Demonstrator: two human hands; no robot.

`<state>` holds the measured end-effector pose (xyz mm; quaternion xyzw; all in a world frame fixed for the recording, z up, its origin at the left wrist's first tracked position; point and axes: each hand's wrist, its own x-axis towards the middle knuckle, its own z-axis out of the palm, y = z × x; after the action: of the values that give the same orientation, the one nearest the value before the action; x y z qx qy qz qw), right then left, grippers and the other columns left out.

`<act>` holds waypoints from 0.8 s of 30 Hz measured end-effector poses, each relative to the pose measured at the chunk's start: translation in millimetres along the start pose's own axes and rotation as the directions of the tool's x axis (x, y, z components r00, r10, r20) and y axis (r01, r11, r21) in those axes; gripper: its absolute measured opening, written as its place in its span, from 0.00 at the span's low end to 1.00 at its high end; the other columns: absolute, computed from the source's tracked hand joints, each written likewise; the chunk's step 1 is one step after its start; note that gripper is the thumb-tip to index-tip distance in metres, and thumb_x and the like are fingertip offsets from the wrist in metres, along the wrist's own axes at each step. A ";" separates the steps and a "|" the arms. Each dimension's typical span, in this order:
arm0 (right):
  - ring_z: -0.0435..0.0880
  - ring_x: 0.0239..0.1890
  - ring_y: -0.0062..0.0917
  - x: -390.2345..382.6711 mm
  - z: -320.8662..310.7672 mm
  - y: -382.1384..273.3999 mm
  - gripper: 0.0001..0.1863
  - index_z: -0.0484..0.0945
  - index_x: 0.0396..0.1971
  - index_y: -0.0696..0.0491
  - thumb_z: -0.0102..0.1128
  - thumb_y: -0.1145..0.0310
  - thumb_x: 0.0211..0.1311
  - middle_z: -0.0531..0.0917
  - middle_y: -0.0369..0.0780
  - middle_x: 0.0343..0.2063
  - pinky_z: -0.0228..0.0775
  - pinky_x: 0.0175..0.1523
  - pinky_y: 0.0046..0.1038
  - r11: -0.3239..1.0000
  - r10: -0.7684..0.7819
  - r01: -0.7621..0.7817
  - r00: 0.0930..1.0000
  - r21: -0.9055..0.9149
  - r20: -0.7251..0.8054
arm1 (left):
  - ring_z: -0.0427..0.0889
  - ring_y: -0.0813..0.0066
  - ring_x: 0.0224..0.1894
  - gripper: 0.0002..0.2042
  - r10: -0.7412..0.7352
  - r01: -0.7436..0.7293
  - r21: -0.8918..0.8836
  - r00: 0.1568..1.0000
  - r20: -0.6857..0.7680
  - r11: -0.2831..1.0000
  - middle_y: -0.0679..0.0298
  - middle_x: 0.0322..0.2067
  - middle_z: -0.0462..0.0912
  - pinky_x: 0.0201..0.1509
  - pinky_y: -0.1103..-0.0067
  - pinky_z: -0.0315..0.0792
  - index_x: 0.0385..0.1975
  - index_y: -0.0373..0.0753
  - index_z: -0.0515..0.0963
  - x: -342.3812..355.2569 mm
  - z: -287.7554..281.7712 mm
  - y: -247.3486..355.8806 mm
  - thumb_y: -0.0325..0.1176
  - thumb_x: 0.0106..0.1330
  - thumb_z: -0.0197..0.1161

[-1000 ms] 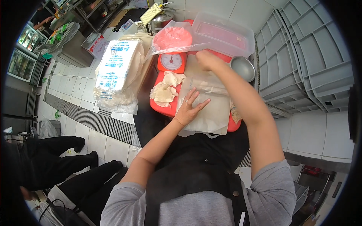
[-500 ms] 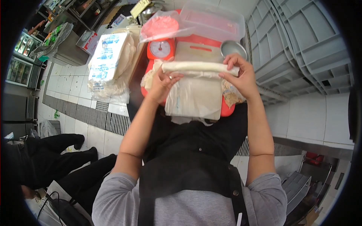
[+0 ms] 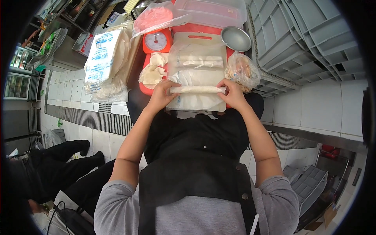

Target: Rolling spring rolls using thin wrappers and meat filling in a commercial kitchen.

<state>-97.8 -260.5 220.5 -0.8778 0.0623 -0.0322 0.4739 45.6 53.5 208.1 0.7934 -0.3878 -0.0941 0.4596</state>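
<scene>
At centre frame, a pale roll [image 3: 197, 89] pinched at both ends

The roll lies crosswise above the lower part of a cream cutting board [image 3: 220, 46]. At its left end the left hand [image 3: 160, 93] has its grip pinched on it, thumb against fingers; at its right end the right hand [image 3: 234, 94] has its grip pinched the same way. Under and behind the roll, a clear plastic sheet [image 3: 196, 77] covers much of the board. Just beside the board, right of centre, sits a clear bag of shredded filling [image 3: 243, 71], with a metal bowl [image 3: 236, 38] above it. Left of the board, torn wrapper pieces [image 3: 152, 74] lie on the red bench [image 3: 146, 89], below an orange-red dial scale [image 3: 157, 40]. At upper centre stands a translucent tub [image 3: 211, 11]; at upper left, a blue-printed plastic package [image 3: 102, 55]. Grey crates [image 3: 301, 35] fill the upper right.
</scene>
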 end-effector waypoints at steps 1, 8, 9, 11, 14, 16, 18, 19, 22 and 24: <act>0.82 0.33 0.29 -0.4 -0.5 -3.2 0.16 0.80 0.40 0.57 0.72 0.78 0.50 0.84 0.41 0.38 0.75 0.42 0.29 0.999 -0.007 0.007 1.000 -0.037 0.003 | 0.83 0.62 0.44 0.20 -0.011 0.011 -0.003 1.000 -0.002 1.000 0.57 0.39 0.85 0.51 0.71 0.76 0.47 0.35 0.85 -1.3 0.6 -0.7 0.23 0.52 0.78; 0.81 0.38 0.33 -7.2 -0.7 -1.0 0.18 0.78 0.39 0.56 0.74 0.77 0.48 0.81 0.41 0.38 0.74 0.44 0.32 0.997 -0.018 0.023 0.998 -0.069 0.068 | 0.82 0.56 0.45 0.22 -0.058 0.056 0.033 0.995 0.084 0.998 0.58 0.42 0.83 0.52 0.70 0.75 0.48 0.36 0.84 -8.9 1.5 -0.2 0.28 0.51 0.80; 0.81 0.38 0.33 -8.7 -2.0 -6.2 0.18 0.78 0.39 0.56 0.74 0.77 0.48 0.81 0.41 0.38 0.74 0.44 0.32 0.997 -0.018 0.023 0.997 -0.068 0.072 | 0.82 0.56 0.45 0.22 -0.062 0.059 0.033 0.995 0.083 0.998 0.58 0.42 0.83 0.52 0.70 0.75 0.48 0.36 0.84 -9.9 0.3 1.4 0.28 0.51 0.80; 0.79 0.44 0.37 -16.9 -5.6 -19.5 0.19 0.78 0.39 0.54 0.77 0.74 0.46 0.79 0.41 0.40 0.73 0.48 0.36 0.855 -0.426 0.386 0.903 -0.347 -0.045 | 0.80 0.56 0.46 0.24 0.050 -0.050 0.083 0.999 0.010 0.995 0.58 0.43 0.82 0.52 0.69 0.76 0.50 0.36 0.82 -10.1 -3.7 7.2 0.32 0.52 0.81; 0.77 0.46 0.39 -36.5 1.4 -23.3 0.20 0.79 0.39 0.54 0.78 0.69 0.46 0.77 0.41 0.40 0.73 0.52 0.38 0.808 -0.450 0.471 0.881 -0.354 0.147 | 0.79 0.56 0.49 0.24 0.193 -0.187 0.253 0.981 0.002 0.949 0.60 0.43 0.81 0.54 0.67 0.76 0.49 0.38 0.82 -20.3 -2.2 22.5 0.34 0.52 0.80; 0.77 0.45 0.39 -43.6 16.4 -21.1 0.19 0.79 0.39 0.53 0.77 0.68 0.48 0.76 0.41 0.39 0.73 0.52 0.38 0.804 -0.441 0.463 0.885 -0.373 0.147 | 0.79 0.56 0.49 0.22 0.265 -0.276 0.227 0.961 0.078 0.934 0.60 0.43 0.81 0.55 0.66 0.76 0.47 0.38 0.82 -27.5 8.2 29.9 0.35 0.53 0.80; 0.77 0.43 0.37 -45.8 31.0 -13.4 0.15 0.80 0.36 0.52 0.75 0.65 0.52 0.75 0.40 0.36 0.73 0.51 0.38 0.788 -0.456 0.469 0.880 -0.400 0.135 | 0.80 0.58 0.48 0.20 0.395 -0.424 0.188 0.902 0.175 0.886 0.61 0.42 0.82 0.53 0.67 0.77 0.43 0.39 0.81 -33.2 22.3 39.9 0.36 0.53 0.80; 0.77 0.43 0.37 -45.7 33.9 -8.7 0.15 0.80 0.36 0.52 0.75 0.65 0.52 0.75 0.40 0.36 0.73 0.51 0.38 0.785 -0.460 0.473 0.878 -0.400 0.137 | 0.80 0.59 0.49 0.22 0.430 -0.469 0.198 0.878 0.212 0.861 0.60 0.43 0.82 0.54 0.67 0.77 0.46 0.38 0.81 -35.4 33.0 37.8 0.38 0.53 0.80; 0.77 0.42 0.35 -42.4 36.9 -8.3 0.11 0.78 0.32 0.51 0.72 0.66 0.53 0.74 0.39 0.34 0.73 0.49 0.37 0.727 -0.520 0.525 0.842 -0.443 0.144 | 0.79 0.57 0.51 0.27 0.422 -0.466 0.172 0.875 0.239 0.868 0.58 0.47 0.81 0.57 0.66 0.76 0.51 0.37 0.80 -30.9 41.9 43.4 0.42 0.54 0.80; 0.77 0.41 0.34 -34.1 31.7 -11.6 0.08 0.76 0.31 0.51 0.68 0.69 0.55 0.74 0.38 0.31 0.73 0.48 0.36 0.676 -0.543 0.563 0.817 -0.476 0.195 | 0.79 0.53 0.51 0.29 0.310 -0.361 0.244 0.924 0.224 0.900 0.57 0.49 0.78 0.58 0.64 0.75 0.53 0.37 0.78 -21.9 38.5 50.2 0.44 0.55 0.78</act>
<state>-127.0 -223.2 212.9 -0.9488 -0.2086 -0.1396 0.1916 -15.3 29.7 222.3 0.7597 -0.5684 -0.0285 0.3145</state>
